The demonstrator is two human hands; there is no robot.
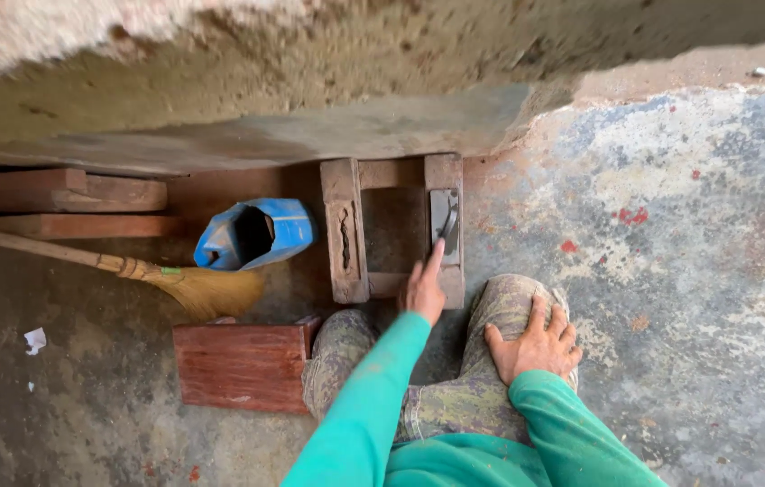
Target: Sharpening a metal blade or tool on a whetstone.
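Wooden frame, rectangular, rough-sawn, lies on concrete floor ahead of knees. Grey metal piece sits on frame's right rail. Left hand extends index finger toward metal piece, other fingers curled, nothing pinched. Right hand spread flat on knee, bracing. Advice: keep brace firm, approach metal piece slowly, fingertip clear of edges. Nearby: blue plastic container, straw broom, red-brown wood block.
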